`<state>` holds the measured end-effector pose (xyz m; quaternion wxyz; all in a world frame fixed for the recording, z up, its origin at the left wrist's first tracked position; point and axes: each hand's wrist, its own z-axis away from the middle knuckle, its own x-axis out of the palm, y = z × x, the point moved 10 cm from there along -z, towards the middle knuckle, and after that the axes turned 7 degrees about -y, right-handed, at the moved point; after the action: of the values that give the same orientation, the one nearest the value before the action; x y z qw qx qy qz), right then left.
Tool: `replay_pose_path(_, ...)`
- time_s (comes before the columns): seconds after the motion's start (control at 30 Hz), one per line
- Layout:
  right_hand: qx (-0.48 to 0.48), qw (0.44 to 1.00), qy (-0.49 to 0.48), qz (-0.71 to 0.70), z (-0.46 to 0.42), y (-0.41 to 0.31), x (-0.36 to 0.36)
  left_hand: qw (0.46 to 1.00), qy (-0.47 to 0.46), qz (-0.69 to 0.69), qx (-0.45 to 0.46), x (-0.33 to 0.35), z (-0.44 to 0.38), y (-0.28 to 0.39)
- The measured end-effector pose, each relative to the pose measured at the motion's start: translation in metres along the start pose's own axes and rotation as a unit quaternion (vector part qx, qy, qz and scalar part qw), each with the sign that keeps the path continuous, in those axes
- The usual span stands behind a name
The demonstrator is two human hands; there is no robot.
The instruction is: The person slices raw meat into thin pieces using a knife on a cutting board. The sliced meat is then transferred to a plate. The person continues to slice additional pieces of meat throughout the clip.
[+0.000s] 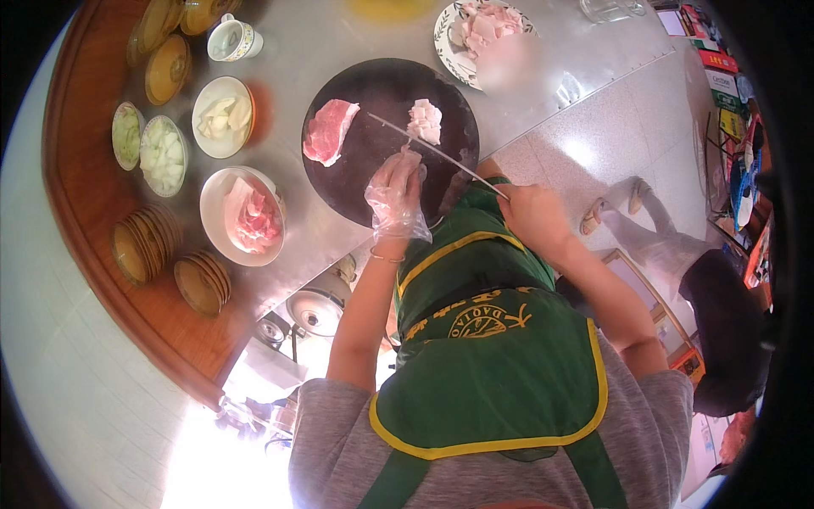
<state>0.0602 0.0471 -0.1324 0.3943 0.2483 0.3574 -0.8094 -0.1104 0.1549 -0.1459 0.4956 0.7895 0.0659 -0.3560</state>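
Note:
In the head view my right hand (535, 219) grips the handle of a knife (439, 151). Its blade, seen nearly edge-on, slants over a round dark cutting board (356, 184). My left hand (397, 184) wears a clear plastic glove, its fingers bunched on a small pale piece of meat (410, 147) at the blade's near side. Most of that piece is hidden by the fingers. Just beyond the blade sits a small pile of pale, cut fatty meat (425, 122). A larger slab of raw red meat (331, 130) lies on the board's left part.
Left of the board stand a bowl of raw meat (255, 219), a bowl of pale pieces (224, 119), two smaller bowls of cut vegetables (163, 156), a cup (235, 39) and stacked brown dishes (202, 283). A patterned plate (448, 60) holds sliced meat. A person (722, 331) is at the right.

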Motion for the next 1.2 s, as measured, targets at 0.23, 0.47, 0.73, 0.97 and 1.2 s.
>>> replay_pose_path(0.23,0.019,0.997,0.014,0.074,-0.019,-0.024,0.018,0.999,0.007,-0.032,-0.017,0.009,0.003,-0.009)
replay_pose_path(0.47,0.018,0.999,-0.017,0.028,-0.009,0.011,0.031,0.987,0.111,-0.004,-0.112,-0.017,0.006,-0.024)
replay_pose_path(0.73,0.023,0.999,0.004,-0.022,-0.011,0.022,0.005,1.000,0.001,-0.023,0.016,0.017,-0.008,0.004)
replay_pose_path(0.97,0.026,0.998,-0.006,-0.054,-0.009,0.027,-0.001,1.000,0.014,-0.008,0.012,0.008,-0.004,0.010)
replay_pose_path(1.2,0.007,0.999,0.003,-0.039,0.015,0.005,-0.023,0.998,0.059,-0.032,0.004,0.000,0.013,0.003)
